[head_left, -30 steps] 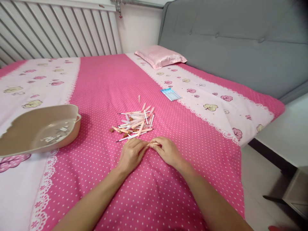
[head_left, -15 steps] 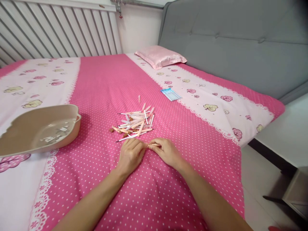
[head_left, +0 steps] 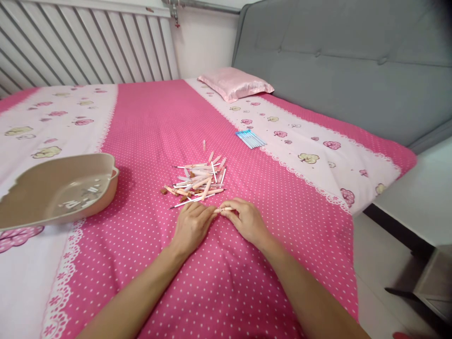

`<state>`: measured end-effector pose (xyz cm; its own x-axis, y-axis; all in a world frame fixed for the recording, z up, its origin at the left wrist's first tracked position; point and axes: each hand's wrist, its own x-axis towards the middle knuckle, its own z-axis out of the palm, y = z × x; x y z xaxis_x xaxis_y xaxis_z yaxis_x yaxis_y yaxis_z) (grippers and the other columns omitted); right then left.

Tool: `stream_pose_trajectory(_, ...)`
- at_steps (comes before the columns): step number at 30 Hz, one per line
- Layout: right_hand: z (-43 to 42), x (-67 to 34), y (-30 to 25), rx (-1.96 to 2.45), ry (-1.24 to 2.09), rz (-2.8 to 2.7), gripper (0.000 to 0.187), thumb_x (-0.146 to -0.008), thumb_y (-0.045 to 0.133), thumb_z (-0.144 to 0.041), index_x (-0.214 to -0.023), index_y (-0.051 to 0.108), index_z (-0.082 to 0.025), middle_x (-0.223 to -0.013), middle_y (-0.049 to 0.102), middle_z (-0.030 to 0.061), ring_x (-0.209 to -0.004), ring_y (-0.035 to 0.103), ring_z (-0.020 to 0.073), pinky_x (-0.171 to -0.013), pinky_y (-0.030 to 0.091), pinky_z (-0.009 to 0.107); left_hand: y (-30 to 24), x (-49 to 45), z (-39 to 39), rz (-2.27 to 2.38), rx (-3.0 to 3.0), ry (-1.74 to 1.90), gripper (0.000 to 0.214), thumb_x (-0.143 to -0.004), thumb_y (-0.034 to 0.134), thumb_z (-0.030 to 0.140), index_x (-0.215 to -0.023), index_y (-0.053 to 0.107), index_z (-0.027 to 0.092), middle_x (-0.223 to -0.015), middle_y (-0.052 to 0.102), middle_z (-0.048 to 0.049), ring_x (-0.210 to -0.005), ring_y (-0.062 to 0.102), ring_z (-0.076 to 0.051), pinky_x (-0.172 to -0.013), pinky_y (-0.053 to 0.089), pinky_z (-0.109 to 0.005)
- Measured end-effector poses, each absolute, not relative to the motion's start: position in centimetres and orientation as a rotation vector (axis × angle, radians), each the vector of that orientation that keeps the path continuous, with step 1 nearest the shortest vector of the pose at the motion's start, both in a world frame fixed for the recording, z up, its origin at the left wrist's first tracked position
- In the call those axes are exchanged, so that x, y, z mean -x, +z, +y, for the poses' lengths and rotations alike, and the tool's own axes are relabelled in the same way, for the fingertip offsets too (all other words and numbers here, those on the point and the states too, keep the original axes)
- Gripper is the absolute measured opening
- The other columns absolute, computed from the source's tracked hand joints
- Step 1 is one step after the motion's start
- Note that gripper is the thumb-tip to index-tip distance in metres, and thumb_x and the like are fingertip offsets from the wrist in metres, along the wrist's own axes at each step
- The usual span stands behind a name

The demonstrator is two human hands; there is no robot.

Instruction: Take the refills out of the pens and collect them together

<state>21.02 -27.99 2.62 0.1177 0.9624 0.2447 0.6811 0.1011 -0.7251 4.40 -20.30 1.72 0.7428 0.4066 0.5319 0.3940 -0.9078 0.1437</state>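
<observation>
Both my hands meet just in front of a heap of pen parts (head_left: 201, 180), low over the pink dotted bedspread. Between them lies a slim, pale peach pen (head_left: 218, 210), roughly level from side to side. My left hand (head_left: 192, 225) pinches its left end, with the thumb and fingers closed. The right part of the pen sits between the thumb and fingertips of my right hand (head_left: 247, 222), and a pale tip sticks out there. In the heap are peach barrels, thin white refills with dark points, and small brown pieces. My fingers hide part of the pen.
A beige basin (head_left: 102, 200) with small white and grey pieces inside stands at the left. Blue-topped pens or refills (head_left: 251, 139) lie in a row beyond the heap. A pink pillow (head_left: 235, 84) rests near the grey headboard (head_left: 339, 70). The bed's edge drops off at the right.
The fingers of my right hand have shifted slightly on the pen, and more of it shows between my hands. The heap and basin stay put.
</observation>
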Motion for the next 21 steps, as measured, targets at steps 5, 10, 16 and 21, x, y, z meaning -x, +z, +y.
stream_pose_trajectory(5,-28.0,-20.9,2.8,1.642,0.514,-1.625,0.014,-0.087,0.054,-0.029,-0.087,0.066,-0.022,-0.084,0.066,0.0009,-0.079,0.058,0.0155,-0.071,0.042,0.026,1.8,-4.3,-20.3,0.635,-2.895,0.954,0.017,-0.089,0.049,0.024,-0.094,0.065,0.018,-0.069,0.065,-0.0025,-0.067,0.053,-0.016,-0.067,0.039,-0.030)
stream_pose_trajectory(10,-27.9,-21.0,2.6,1.670,0.551,-1.498,0.015,-0.081,0.062,-0.027,-0.095,0.064,-0.023,-0.088,0.067,0.0013,-0.078,0.060,0.0156,-0.070,0.044,0.027,1.5,-4.3,-20.2,0.694,-2.805,0.971,0.016,-0.087,0.053,0.025,-0.092,0.066,0.017,-0.075,0.066,-0.0039,-0.070,0.055,-0.016,-0.069,0.041,-0.030)
stream_pose_trajectory(16,-27.7,-21.8,2.7,1.608,0.622,-1.257,0.034,-0.077,0.065,-0.035,-0.105,0.060,-0.017,-0.080,0.064,0.0025,-0.067,0.057,0.0138,-0.062,0.046,0.026,1.0,-4.1,-20.1,0.788,-2.689,1.023,0.019,-0.087,0.053,0.027,-0.093,0.066,0.015,-0.075,0.067,-0.0052,-0.069,0.057,-0.017,-0.068,0.043,-0.029)
stream_pose_trajectory(21,-27.8,-21.1,2.7,1.494,0.784,-1.303,0.031,-0.082,0.058,-0.039,-0.101,0.065,-0.016,-0.080,0.066,0.0042,-0.068,0.057,0.0139,-0.063,0.045,0.027,1.1,-4.2,-20.5,0.824,-2.590,1.080,0.020,-0.087,0.052,0.028,-0.095,0.065,0.015,-0.073,0.066,-0.0049,-0.066,0.057,-0.016,-0.065,0.043,-0.028)
